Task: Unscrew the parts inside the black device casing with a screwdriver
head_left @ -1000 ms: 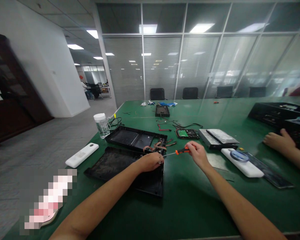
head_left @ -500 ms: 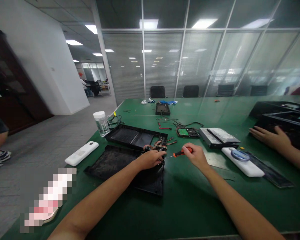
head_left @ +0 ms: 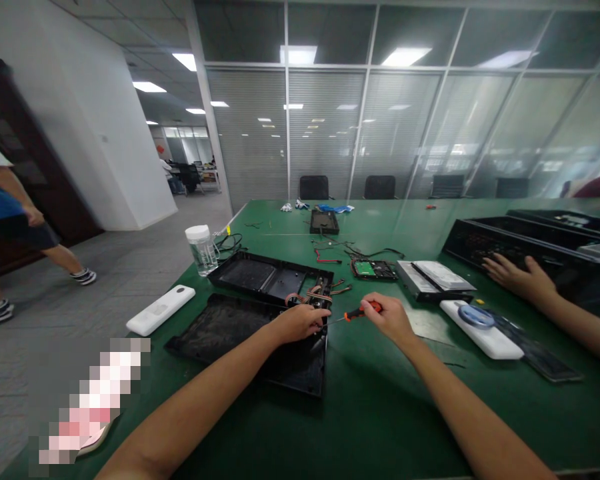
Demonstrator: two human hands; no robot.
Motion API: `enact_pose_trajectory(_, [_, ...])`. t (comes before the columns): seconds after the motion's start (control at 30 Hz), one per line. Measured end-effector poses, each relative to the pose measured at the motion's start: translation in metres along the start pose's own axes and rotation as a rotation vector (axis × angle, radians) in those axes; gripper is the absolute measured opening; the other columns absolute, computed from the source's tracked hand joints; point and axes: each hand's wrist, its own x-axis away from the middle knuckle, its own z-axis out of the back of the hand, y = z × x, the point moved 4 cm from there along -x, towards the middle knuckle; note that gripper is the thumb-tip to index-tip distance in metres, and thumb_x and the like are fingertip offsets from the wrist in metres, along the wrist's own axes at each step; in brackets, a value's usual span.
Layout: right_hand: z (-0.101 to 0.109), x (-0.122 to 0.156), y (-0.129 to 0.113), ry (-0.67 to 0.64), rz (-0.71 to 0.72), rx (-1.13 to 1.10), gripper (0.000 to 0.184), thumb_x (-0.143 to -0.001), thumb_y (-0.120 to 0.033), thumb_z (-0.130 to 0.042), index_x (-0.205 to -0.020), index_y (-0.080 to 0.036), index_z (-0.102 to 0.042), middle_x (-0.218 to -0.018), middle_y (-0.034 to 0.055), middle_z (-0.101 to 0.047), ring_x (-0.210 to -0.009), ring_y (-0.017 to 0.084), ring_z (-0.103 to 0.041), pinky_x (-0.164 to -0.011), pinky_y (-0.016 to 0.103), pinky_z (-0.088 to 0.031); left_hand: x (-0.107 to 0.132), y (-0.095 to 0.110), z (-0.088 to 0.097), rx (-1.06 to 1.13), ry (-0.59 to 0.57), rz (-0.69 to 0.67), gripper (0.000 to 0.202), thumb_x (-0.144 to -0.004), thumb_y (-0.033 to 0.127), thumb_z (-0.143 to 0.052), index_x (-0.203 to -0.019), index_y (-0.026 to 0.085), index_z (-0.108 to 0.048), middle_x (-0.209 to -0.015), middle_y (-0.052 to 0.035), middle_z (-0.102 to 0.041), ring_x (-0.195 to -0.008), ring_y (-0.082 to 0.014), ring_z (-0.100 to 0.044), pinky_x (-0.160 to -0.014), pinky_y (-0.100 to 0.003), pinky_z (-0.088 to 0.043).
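Note:
My right hand (head_left: 387, 317) is closed round the orange and black handle of a screwdriver (head_left: 360, 311). Its thin shaft points left, the tip reaching my left fingertips. My left hand (head_left: 303, 323) is closed at the right end of a black plastic casing, fingers pinched together; what lies between them is too small to make out. One half of the casing, a flat black cover (head_left: 220, 327), lies under my left forearm. Behind it is the other half, a black shell (head_left: 250, 270), with striped ribbon wires (head_left: 317, 293) at its right end, partly hidden by my hand.
A water bottle (head_left: 201, 250) and white device (head_left: 161, 310) stand on the left. To the right are a green circuit board (head_left: 373, 269), silver drives (head_left: 433, 277) and another white device (head_left: 480, 331). Another person's hand (head_left: 520, 277) touches a black computer case (head_left: 480, 243).
The co-worker's hand and the black computer case have shifted left. At the far left a walking person has come further into view. My hands hold nearly the same pose.

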Motion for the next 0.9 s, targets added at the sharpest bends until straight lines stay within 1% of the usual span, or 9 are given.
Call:
enact_pose_trajectory(0.17, [0.000,0.000,-0.002,-0.009,0.030,0.040,0.027,-0.081,-0.037,-0.043,-0.072,-0.020,-0.062,-0.064,0.0024,-0.062,-0.058,0.014,-0.055,-0.059,0.024,-0.037,0.000,0.000,0.000,0.004,0.011,0.004,0.044,-0.078,0.011,-0.055,-0.120,0.018,-0.046,-0.093,-0.0031,-0.065,-0.090,-0.0151,-0.056,-0.081,-0.025,-0.040])
enact_pose_trajectory(0.3, [0.005,-0.002,-0.012,-0.017,0.085,0.114,0.027,-0.082,-0.037,-0.043,-0.074,-0.020,-0.062,-0.065,0.0022,-0.063,-0.059,0.014,-0.056,-0.060,0.023,-0.036,0.000,0.000,0.000,-0.004,0.009,-0.006,0.045,-0.078,0.012,-0.056,-0.121,0.018,-0.046,-0.091,-0.0028,-0.065,-0.091,-0.0157,-0.056,-0.082,-0.025,-0.039])
enact_pose_trajectory(0.4, [0.009,-0.010,-0.032,-0.086,0.154,0.238,0.027,-0.084,-0.037,-0.042,-0.076,-0.020,-0.063,-0.065,0.0025,-0.064,-0.060,0.014,-0.056,-0.059,0.024,-0.034,0.000,0.001,0.001,-0.017,0.003,-0.015,0.044,-0.078,0.012,-0.056,-0.121,0.018,-0.046,-0.090,-0.0026,-0.065,-0.088,-0.0154,-0.056,-0.079,-0.024,-0.040])
enact_pose_trajectory(0.5, [0.007,-0.020,-0.064,-0.188,0.235,0.362,0.029,-0.084,-0.038,-0.042,-0.077,-0.021,-0.063,-0.067,0.0046,-0.065,-0.061,0.015,-0.058,-0.056,0.025,-0.030,-0.001,0.003,0.003,-0.030,-0.009,-0.007,0.042,-0.078,0.012,-0.056,-0.118,0.019,-0.047,-0.088,-0.0020,-0.064,-0.083,-0.0148,-0.057,-0.075,-0.023,-0.040])
enact_pose_trajectory(0.57, [0.004,-0.027,-0.084,-0.213,0.210,0.438,0.030,-0.084,-0.041,-0.041,-0.078,-0.020,-0.062,-0.068,0.0066,-0.066,-0.060,0.017,-0.058,-0.054,0.026,-0.028,-0.001,0.004,0.004,-0.054,-0.015,0.009,0.034,-0.076,0.012,-0.058,-0.110,0.018,-0.051,-0.087,-0.0024,-0.063,-0.083,-0.0155,-0.057,-0.073,-0.023,-0.040])
enact_pose_trajectory(0.63, [0.000,-0.034,-0.099,-0.213,0.122,0.517,0.029,-0.084,-0.043,-0.041,-0.079,-0.020,-0.059,-0.068,0.0083,-0.066,-0.059,0.018,-0.059,-0.052,0.026,-0.027,0.000,0.004,0.005,-0.085,-0.011,0.022,0.023,-0.075,0.013,-0.059,-0.097,0.016,-0.055,-0.086,-0.0036,-0.063,-0.083,-0.0168,-0.057,-0.073,-0.024,-0.040])
enact_pose_trajectory(0.7, [-0.003,-0.039,-0.108,-0.229,0.040,0.571,0.028,-0.083,-0.043,-0.041,-0.082,-0.019,-0.056,-0.069,0.0092,-0.066,-0.058,0.019,-0.059,-0.052,0.026,-0.027,0.000,0.004,0.006,-0.095,-0.007,0.023,0.016,-0.074,0.012,-0.060,-0.089,0.015,-0.055,-0.085,-0.0038,-0.062,-0.083,-0.0175,-0.057,-0.072,-0.024,-0.040])
enact_pose_trajectory(0.8, [-0.002,-0.043,-0.112,-0.313,0.005,0.572,0.022,-0.083,-0.037,-0.042,-0.088,-0.019,-0.052,-0.071,0.0089,-0.066,-0.058,0.020,-0.059,-0.052,0.026,-0.027,0.000,0.004,0.007,-0.074,-0.001,0.028,0.014,-0.073,0.013,-0.060,-0.086,0.015,-0.054,-0.083,-0.0028,-0.063,-0.082,-0.0170,-0.058,-0.070,-0.023,-0.041])
enact_pose_trajectory(0.9, [0.001,-0.042,-0.109,-0.415,0.077,0.470,0.018,-0.085,-0.034,-0.040,-0.091,-0.021,-0.051,-0.072,0.0060,-0.065,-0.060,0.020,-0.059,-0.051,0.026,-0.027,0.000,0.005,0.008,-0.048,0.004,0.048,0.017,-0.074,0.012,-0.060,-0.089,0.015,-0.053,-0.084,-0.0021,-0.063,-0.081,-0.0164,-0.059,-0.069,-0.023,-0.041])
